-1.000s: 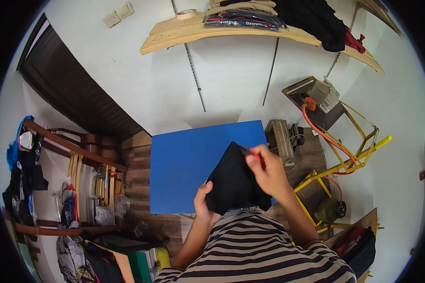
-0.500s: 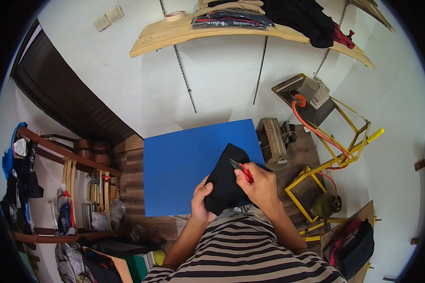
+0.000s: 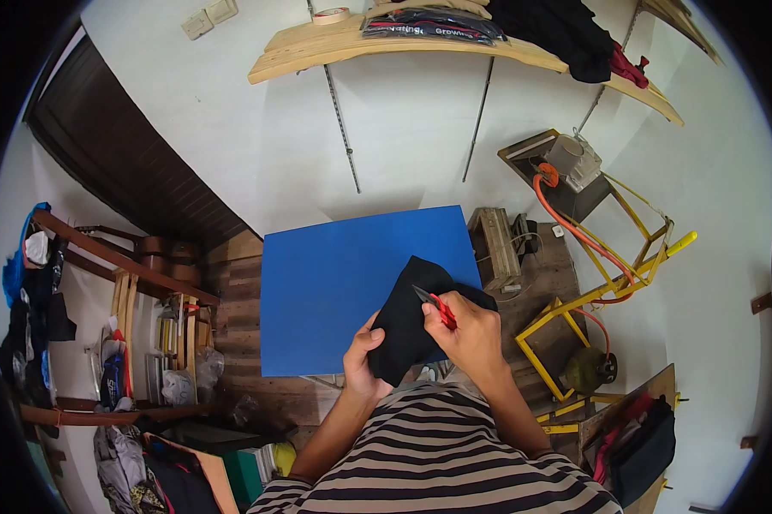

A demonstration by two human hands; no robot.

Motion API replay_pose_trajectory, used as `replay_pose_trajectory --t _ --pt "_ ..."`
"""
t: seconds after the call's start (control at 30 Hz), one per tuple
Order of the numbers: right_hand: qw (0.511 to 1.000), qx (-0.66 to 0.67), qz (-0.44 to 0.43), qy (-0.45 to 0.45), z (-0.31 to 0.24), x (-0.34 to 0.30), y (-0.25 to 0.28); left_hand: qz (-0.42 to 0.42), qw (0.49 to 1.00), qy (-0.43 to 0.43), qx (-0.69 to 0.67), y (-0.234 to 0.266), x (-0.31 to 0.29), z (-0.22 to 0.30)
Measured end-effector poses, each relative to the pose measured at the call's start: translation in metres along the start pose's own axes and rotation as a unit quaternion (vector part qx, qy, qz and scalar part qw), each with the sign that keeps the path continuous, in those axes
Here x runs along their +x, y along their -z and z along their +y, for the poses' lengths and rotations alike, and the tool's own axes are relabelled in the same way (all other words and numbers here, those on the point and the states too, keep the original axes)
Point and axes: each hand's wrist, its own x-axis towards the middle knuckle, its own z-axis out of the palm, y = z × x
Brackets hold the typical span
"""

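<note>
A piece of black cloth [image 3: 403, 330] is held up in front of me, over the near right part of a blue table [image 3: 343, 265]. My left hand [image 3: 365, 358] grips its lower left edge, with the thumb on top and the fingers underneath. In my right hand [image 3: 467, 336] is a small pair of thread snips [image 3: 441, 310] with red handles and dark blades. The fingers are closed round the handles. The blades point up and to the left and lie against the upper part of the cloth.
A wooden crate [image 3: 494, 248] stands right of the table. Beyond it are a yellow metal frame [image 3: 574, 313], an orange hose [image 3: 574, 224] and a green gas cylinder [image 3: 590, 370]. Shelves with clothes and bags [image 3: 116, 360] stand at left. A wooden wall shelf [image 3: 304, 56] holds folded garments.
The view has shifted slightly, so the table and shelf sit a little higher. Both hands keep their hold on the cloth and the snips, with hardly any movement between them.
</note>
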Motion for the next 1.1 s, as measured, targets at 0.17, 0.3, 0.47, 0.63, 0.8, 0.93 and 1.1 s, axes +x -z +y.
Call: replay_pose_trajectory --t 0.17,0.3,0.47,0.63,0.8,0.93,1.1 --pt "1.000 -0.004 0.006 0.018 -0.004 0.000 0.000 -0.010 1.000 -0.002 0.000 -0.003 -0.002 0.002" --pt "1.000 0.003 -0.002 0.013 -0.005 0.000 0.000 -0.016 1.000 -0.001 -0.005 -0.005 -0.001 0.001" --pt "1.000 0.010 -0.012 0.001 -0.005 -0.002 0.000 -0.017 1.000 0.006 -0.011 -0.006 -0.001 0.002" --pt "0.999 0.035 -0.001 -0.004 -0.007 -0.004 -0.002 -0.022 1.000 0.007 -0.007 -0.008 0.001 0.004" --pt "0.999 0.043 0.002 -0.001 -0.007 -0.005 -0.003 -0.026 1.000 0.008 -0.006 -0.008 0.003 0.004" --pt "0.999 0.051 -0.013 -0.007 -0.006 -0.006 -0.001 -0.037 0.999 0.009 -0.012 -0.008 0.003 0.005" --pt "0.969 0.205 0.034 -0.132 0.011 0.014 0.007 -0.049 0.998 0.010 -0.024 -0.005 0.001 0.005"
